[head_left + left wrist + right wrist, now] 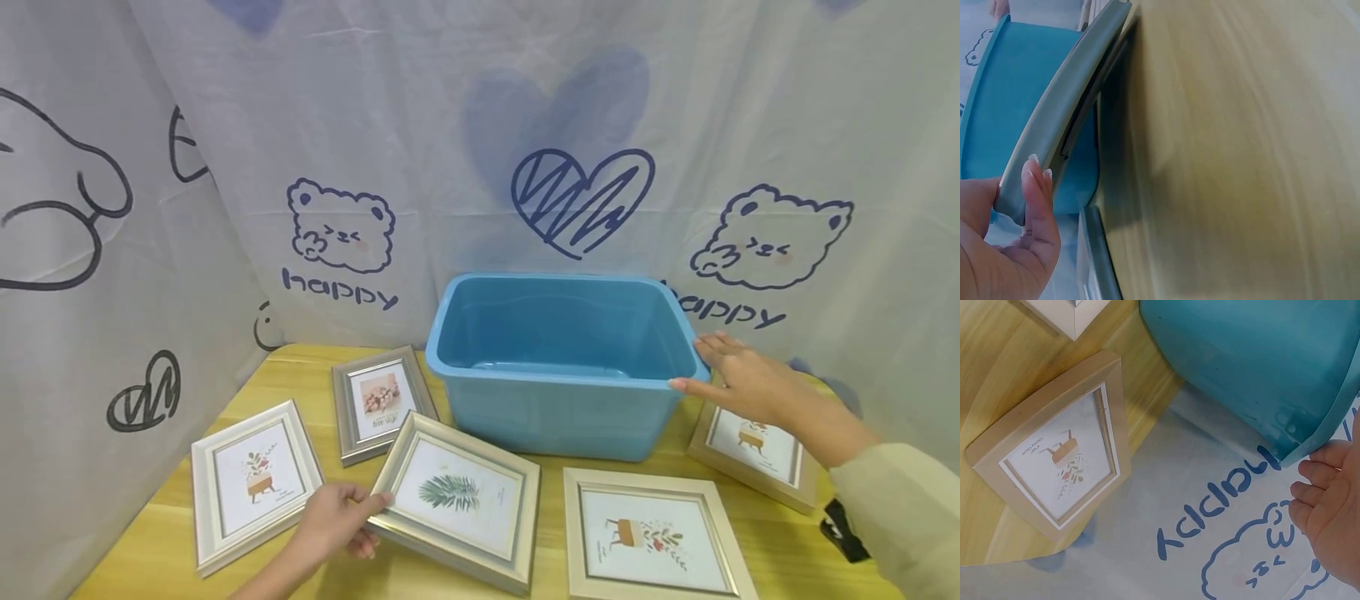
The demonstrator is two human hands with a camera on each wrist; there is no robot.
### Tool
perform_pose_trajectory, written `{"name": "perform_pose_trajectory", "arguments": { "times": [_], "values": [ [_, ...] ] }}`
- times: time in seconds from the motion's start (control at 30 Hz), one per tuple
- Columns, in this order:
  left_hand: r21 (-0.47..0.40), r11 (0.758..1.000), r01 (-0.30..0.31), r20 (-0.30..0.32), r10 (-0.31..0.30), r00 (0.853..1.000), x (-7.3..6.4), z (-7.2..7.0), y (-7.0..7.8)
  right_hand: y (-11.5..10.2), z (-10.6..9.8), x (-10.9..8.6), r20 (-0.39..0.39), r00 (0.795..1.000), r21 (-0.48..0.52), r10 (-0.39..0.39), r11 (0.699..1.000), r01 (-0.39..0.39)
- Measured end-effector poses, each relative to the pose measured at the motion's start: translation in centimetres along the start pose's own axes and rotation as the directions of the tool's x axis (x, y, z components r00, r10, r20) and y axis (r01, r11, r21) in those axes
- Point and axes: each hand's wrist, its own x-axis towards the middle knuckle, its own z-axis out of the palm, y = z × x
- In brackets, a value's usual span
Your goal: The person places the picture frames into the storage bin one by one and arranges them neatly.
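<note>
My left hand [336, 518] pinches the left edge of a cream-and-gold picture frame [397, 527] with a green leaf print. That edge is tilted up off the table, and the left wrist view shows the frame's side [1063, 94] between thumb and fingers. On the right, my right hand [738, 375] rests with extended fingers at the right rim of a blue plastic bin [547, 417]. In the right wrist view its fingertips [1307, 469] touch the rim from outside. No contents show inside the bin.
A white frame [206, 500] lies at left, a grey-brown frame [348, 417] behind it. Another cream frame [573, 525] lies front right, and a tan frame [806, 487] sits under my right forearm. A black object [846, 533] is at the right edge. A printed curtain [450, 150] hangs behind.
</note>
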Motion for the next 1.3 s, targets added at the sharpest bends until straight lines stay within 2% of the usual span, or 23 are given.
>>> {"name": "perform_pose_trajectory", "arguments": {
  "times": [0.2,0.33,0.47,0.57,0.73,0.97,1.13,1.3],
  "values": [
    [0.068,0.997,-0.041,-0.019,0.043,0.999,0.1,-0.5,0.8,0.2,0.1,0.1,0.0,1.0,0.011,0.001,1.0,-0.001],
    [0.093,0.994,-0.065,-0.095,0.074,0.993,0.0,-0.5,1.2,0.2,0.1,0.1,-0.003,1.0,0.011,-0.004,1.0,0.004],
    [0.126,0.989,-0.08,-0.207,0.105,0.973,-0.1,-0.5,1.7,0.2,0.2,0.2,-0.012,1.0,0.0,-0.006,1.0,0.006],
    [0.166,0.98,-0.109,-0.252,0.149,0.956,-0.2,-0.5,2.1,0.2,0.3,0.2,-0.022,1.0,-0.003,-0.008,1.0,0.008],
    [0.281,0.946,-0.162,-0.268,0.239,0.933,-0.4,-0.7,2.5,0.2,0.5,0.1,-0.032,0.999,-0.004,-0.012,1.0,0.012],
    [0.43,0.889,-0.159,-0.26,0.29,0.921,-0.8,-0.8,3.5,0.3,0.6,0.0,-0.03,1.0,0.002,-0.004,1.0,0.004],
    [0.524,0.829,-0.197,-0.265,0.378,0.887,-1.1,-0.8,3.9,0.4,0.6,0.1,-0.033,0.999,-0.001,-0.008,1.0,0.008],
    [0.56,0.798,-0.224,-0.275,0.434,0.858,-1.0,-0.9,4.2,0.4,0.6,0.1,-0.039,0.999,-0.006,-0.014,1.0,0.014]
  ]
}}
